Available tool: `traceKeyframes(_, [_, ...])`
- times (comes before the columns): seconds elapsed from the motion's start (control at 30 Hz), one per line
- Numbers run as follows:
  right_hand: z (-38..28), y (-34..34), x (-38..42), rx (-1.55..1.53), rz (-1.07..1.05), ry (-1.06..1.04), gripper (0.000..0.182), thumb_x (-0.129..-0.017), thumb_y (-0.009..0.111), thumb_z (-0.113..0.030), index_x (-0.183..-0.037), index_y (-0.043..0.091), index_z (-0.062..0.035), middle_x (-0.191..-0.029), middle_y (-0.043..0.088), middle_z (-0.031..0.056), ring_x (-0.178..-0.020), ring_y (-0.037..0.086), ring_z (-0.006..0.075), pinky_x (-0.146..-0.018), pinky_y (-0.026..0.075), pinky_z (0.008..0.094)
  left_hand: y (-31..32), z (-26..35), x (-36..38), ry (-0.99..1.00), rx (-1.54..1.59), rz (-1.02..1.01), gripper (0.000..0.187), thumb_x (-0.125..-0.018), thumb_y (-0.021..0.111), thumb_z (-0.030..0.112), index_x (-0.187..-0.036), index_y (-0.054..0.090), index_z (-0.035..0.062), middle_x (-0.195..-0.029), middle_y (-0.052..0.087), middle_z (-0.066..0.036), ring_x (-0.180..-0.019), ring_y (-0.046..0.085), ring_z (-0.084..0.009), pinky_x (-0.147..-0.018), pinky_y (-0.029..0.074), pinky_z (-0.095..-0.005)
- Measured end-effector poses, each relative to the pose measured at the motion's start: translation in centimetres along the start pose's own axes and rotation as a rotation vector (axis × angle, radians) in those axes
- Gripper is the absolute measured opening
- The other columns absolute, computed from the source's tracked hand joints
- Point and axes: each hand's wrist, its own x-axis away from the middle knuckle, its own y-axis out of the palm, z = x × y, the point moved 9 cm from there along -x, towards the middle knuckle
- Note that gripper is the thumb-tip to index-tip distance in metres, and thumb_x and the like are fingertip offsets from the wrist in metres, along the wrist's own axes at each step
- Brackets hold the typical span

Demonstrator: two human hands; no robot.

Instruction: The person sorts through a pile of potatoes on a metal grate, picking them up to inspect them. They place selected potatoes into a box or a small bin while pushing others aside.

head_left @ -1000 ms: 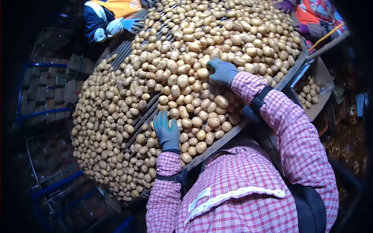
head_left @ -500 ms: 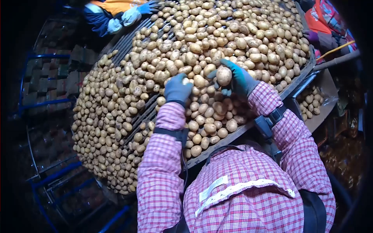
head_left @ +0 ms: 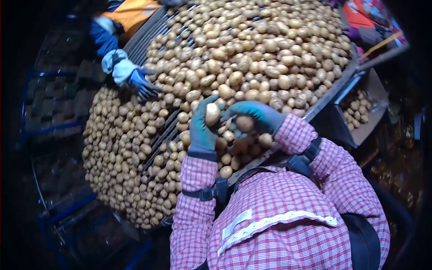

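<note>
Gripping potato (head_left: 212,114), L hand (head_left: 201,130); R hand (head_left: 257,116) curled.

Two gloved hands belong to the person wearing the camera: the left hand (head_left: 201,130) grips one potato (head_left: 212,114) and the right hand (head_left: 257,116) grips another potato (head_left: 245,123), so two potatoes are held at the middle of the frame. One co-worker's gloved hand (head_left: 143,84) shows at the upper left. One sorting table (head_left: 330,90) carries a heap of loose potatoes (head_left: 252,49), too many to count. One box (head_left: 371,112) at the right edge holds more, about a dozen visible.
</note>
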Motion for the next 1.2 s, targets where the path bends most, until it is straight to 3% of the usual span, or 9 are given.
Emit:
traceKeyframes(0.17, [1.6,2.3,1.7,-0.001,-0.038,-0.011,0.043,-0.101,0.06,-0.037,-0.13,0.059,-0.0043,-0.115,0.068,0.0074,-0.097,0.066,0.0159,-0.076,0.06,0.0313,4.2,-0.2,3.0,0.277,-0.697,-0.112,0.055,-0.11,0.033,0.04,-0.148,0.045,0.0021,-0.141,0.053,-0.013,-0.131,0.05,-0.0227,-0.114,0.038,-0.0351])
traceKeyframes(0.3, [3.2,-1.3,4.7,-0.026,0.08,-0.119,0.048,-0.099,0.063,-0.037,-0.133,0.058,-0.0029,-0.116,0.068,0.008,-0.091,0.067,0.0162,-0.067,0.06,0.0322,6.9,-3.5,3.8,0.176,-0.697,-0.341,0.057,-0.11,0.032,0.04,-0.152,0.039,0.0016,-0.151,0.046,-0.015,-0.137,0.046,-0.0238,-0.115,0.036,-0.0361])
traceKeyframes(0.5, [3.2,-10.3,16.7,-0.01,0.536,-0.431,0.045,-0.098,0.065,-0.037,-0.126,0.062,-0.0026,-0.103,0.069,0.0074,-0.078,0.069,0.0176,-0.059,0.06,0.0323,10.6,-7.7,4.9,0.062,-0.674,-0.59,0.052,-0.109,0.036,0.033,-0.149,0.044,0.001,-0.15,0.049,-0.013,-0.139,0.046,-0.0233,-0.117,0.035,-0.0367])
traceKeyframes(0.63, [3.0,-16.1,31.2,-0.064,0.877,-0.685,0.049,-0.101,0.056,-0.042,-0.127,0.058,-0.0005,-0.11,0.071,0.0183,-0.072,0.073,0.03,-0.056,0.061,0.0387,11.2,-9.0,4.6,0.021,-0.638,-0.698,0.047,-0.108,0.037,0.025,-0.145,0.049,-0.0006,-0.144,0.054,-0.013,-0.134,0.052,-0.0232,-0.116,0.037,-0.0367])
traceKeyframes(0.87, [6.9,-25.4,54.2,-0.016,1.491,-1.0,0.04,-0.098,0.063,-0.037,-0.121,0.06,-0.0047,-0.102,0.07,0.013,-0.072,0.072,0.0271,-0.057,0.06,0.0371,6.1,-8.6,1.8,-0.066,-0.574,-0.497,0.045,-0.108,0.045,0.031,-0.139,0.057,0.0009,-0.132,0.064,-0.011,-0.116,0.064,-0.0209,-0.1,0.052,-0.0334])
traceKeyframes(0.93, [5.1,-27.7,59.1,0.187,1.72,-1.033,0.044,-0.096,0.068,-0.038,-0.126,0.06,-0.0072,-0.101,0.067,0.0027,-0.087,0.068,0.0158,-0.067,0.056,0.0275,4.9,-8.3,1.2,-0.11,-0.511,-0.454,0.043,-0.107,0.048,0.03,-0.138,0.058,0.0014,-0.13,0.065,-0.011,-0.11,0.067,-0.0211,-0.094,0.056,-0.0324])
traceKeyframes(1.0, [2.7,-27.8,60.6,0.173,1.917,-0.882,0.051,-0.096,0.068,-0.032,-0.138,0.055,-0.006,-0.119,0.067,0.0082,-0.109,0.064,0.0169,-0.087,0.054,0.0312,4.4,-8.1,1.1,-0.146,-0.459,-0.404,0.044,-0.106,0.051,0.032,-0.137,0.059,0.0008,-0.129,0.065,-0.012,-0.103,0.069,-0.0225,-0.089,0.058,-0.0327])
traceKeyframes(1.1, [-5.8,-24.8,50.4,0.318,1.498,-0.887,0.053,-0.094,0.069,-0.03,-0.139,0.054,-0.0067,-0.123,0.065,0.0087,-0.105,0.065,0.0169,-0.083,0.054,0.0297,4.5,-7.9,1.3,-0.18,-0.505,-0.33,0.043,-0.106,0.05,0.032,-0.135,0.06,0.0021,-0.126,0.066,-0.011,-0.1,0.069,-0.021,-0.087,0.058,-0.0308])
traceKeyframes(1.2, [-12.4,-22.0,33.2,0.373,1.052,-0.788,0.041,-0.093,0.07,-0.024,-0.129,0.062,-0.005,-0.102,0.069,0.0034,-0.076,0.066,0.0103,-0.069,0.054,0.0252,5.4,-8.1,1.6,-0.165,-0.529,-0.35,0.042,-0.107,0.047,0.032,-0.136,0.06,0.0051,-0.126,0.066,-0.009,-0.102,0.067,-0.018,-0.088,0.056,-0.0291])
